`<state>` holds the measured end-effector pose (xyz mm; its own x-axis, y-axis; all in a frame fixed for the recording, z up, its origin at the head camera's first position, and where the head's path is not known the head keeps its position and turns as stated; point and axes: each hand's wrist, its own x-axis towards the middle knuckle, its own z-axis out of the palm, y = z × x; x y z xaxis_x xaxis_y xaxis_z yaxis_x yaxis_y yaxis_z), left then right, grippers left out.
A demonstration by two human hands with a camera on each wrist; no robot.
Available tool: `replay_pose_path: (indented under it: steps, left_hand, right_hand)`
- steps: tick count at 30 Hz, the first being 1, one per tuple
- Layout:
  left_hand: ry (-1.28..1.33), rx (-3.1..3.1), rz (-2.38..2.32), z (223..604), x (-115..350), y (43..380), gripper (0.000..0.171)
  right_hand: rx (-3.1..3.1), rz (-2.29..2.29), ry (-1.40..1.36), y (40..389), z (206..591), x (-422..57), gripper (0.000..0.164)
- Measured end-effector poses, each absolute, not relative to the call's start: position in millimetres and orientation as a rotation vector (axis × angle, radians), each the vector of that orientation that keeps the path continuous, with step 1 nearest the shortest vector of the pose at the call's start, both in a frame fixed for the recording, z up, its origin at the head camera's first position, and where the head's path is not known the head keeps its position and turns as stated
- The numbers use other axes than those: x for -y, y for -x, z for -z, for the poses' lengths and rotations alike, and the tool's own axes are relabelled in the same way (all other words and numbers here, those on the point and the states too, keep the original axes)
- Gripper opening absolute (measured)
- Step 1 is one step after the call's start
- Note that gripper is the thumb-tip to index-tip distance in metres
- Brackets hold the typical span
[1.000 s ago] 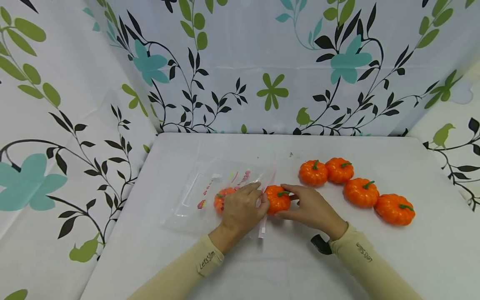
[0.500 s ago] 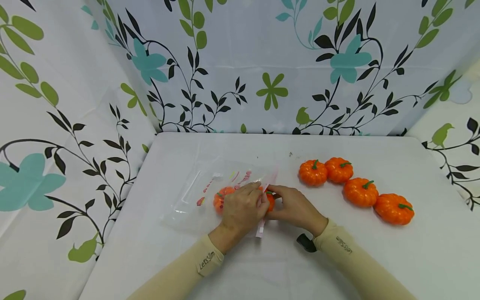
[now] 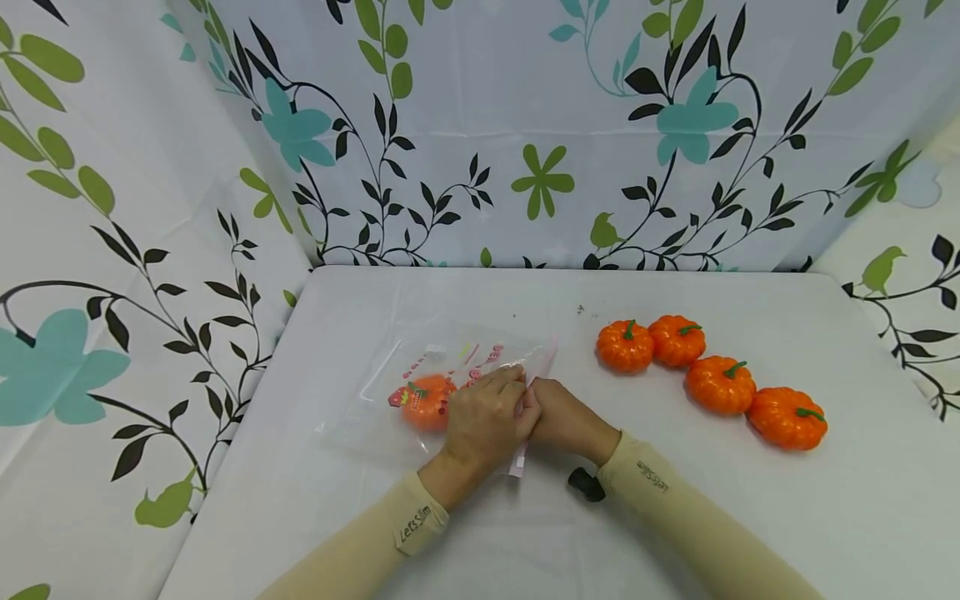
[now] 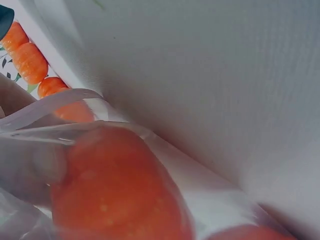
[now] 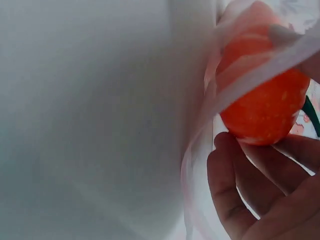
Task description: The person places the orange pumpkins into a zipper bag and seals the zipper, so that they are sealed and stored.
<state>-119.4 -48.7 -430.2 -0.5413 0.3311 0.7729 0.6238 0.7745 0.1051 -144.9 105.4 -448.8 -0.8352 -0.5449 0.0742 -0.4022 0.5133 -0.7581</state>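
A clear printed zip bag (image 3: 375, 417) lies flat on the table. Inside it an orange toy pumpkin (image 3: 427, 406) with a green stem shows through the plastic. My left hand (image 3: 487, 417) grips the bag by its mouth, thumb toward the right. At that mouth, the fingers of my right hand (image 3: 566, 421) are on a second orange pumpkin (image 5: 265, 110), which the hands hide in the head view. In the right wrist view the bag's pale rim crosses this pumpkin. The left wrist view shows the same pumpkin (image 4: 115, 185) behind the film, right-hand fingertips beside it.
Several more orange pumpkins (image 3: 722, 385) stand in a slanting row on the right of the white table (image 3: 675, 517). A patterned curtain (image 3: 540, 125) hangs behind and at both sides. A black wrist device (image 3: 587, 484) sits by the right sleeve.
My right hand has moved left with the second pumpkin, into the bag's mouth. The first pumpkin has shifted left inside the bag. The left hand has stayed in place.
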Motion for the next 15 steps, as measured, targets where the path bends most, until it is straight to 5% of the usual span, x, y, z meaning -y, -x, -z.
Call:
replay_pose_path:
  steps: [10, 15]
  left_hand:
    - [0.712, 2.18, 0.517, 429, 51, 118, 0.01]
    - [0.714, 2.192, 0.497, 428, 52, 118, 0.008]
  right_hand:
    - [-2.492, 1.297, 0.851, 147, 453, -102, 0.044]
    - [-2.546, 1.329, 0.722, 143, 451, -117, 0.031]
